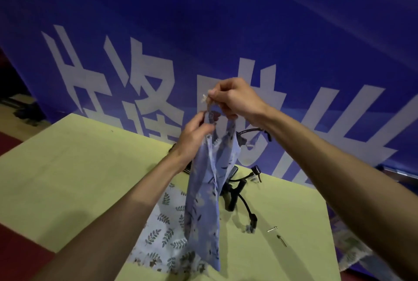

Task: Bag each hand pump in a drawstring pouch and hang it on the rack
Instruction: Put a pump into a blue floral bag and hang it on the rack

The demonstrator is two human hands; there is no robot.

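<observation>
A long blue floral drawstring pouch (203, 201) hangs upright above the table, held up at its mouth. My left hand (194, 138) grips the gathered top edge of the pouch. My right hand (233, 97) is just above it, pinching the pale drawstring (207, 99) between thumb and fingers. What is inside the pouch is hidden. Black hand pumps (235, 192) with curled hoses lie on the table behind the pouch, partly covered by it.
A yellow-green table (67, 179) carries white leaf-print pouches (162, 235) below the hanging one. Two small metal fittings (277, 234) lie at the right. A blue banner (226, 32) with large white characters stands close behind the table. No rack is in view.
</observation>
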